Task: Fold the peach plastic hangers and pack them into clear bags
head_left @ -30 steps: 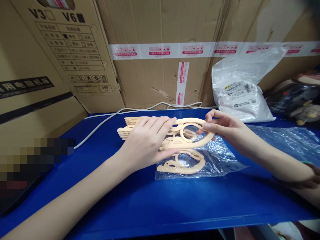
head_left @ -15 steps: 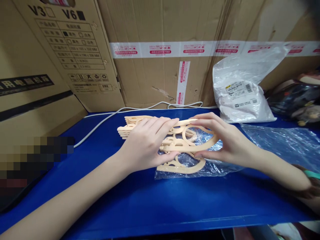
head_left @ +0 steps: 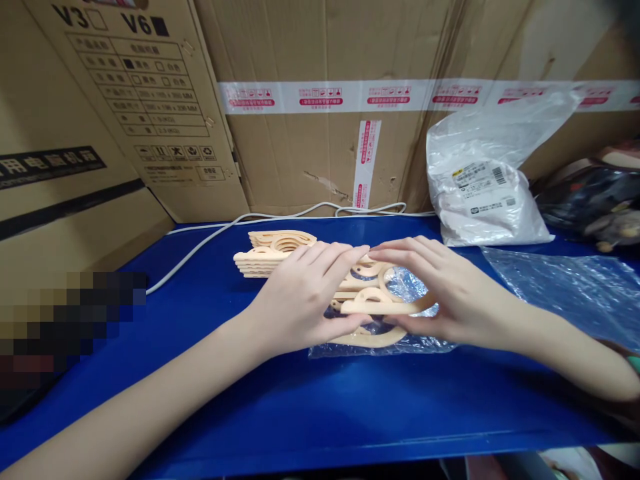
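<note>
A cream plastic folding hanger, curved with cut-out loops, is held between my two hands over a clear plastic bag. My right hand grips its rounded right end, fingers along the far side and thumb along the near side. My left hand is closed around its left part, fingertips almost touching those of my right. Another cream hanger lies beneath on the bag, partly covered by my hands. To the left, a neat stack of similar hangers rests on the blue table, partly behind my left hand.
Cardboard boxes stand along the back and left of the blue table. A white cable runs along the back. A white mailing bag and a flat clear plastic sheet lie to the right.
My hands have come closer together; the left has shifted slightly right and the right slightly left. They now cover more of the held hanger, and more of the left stack shows.
</note>
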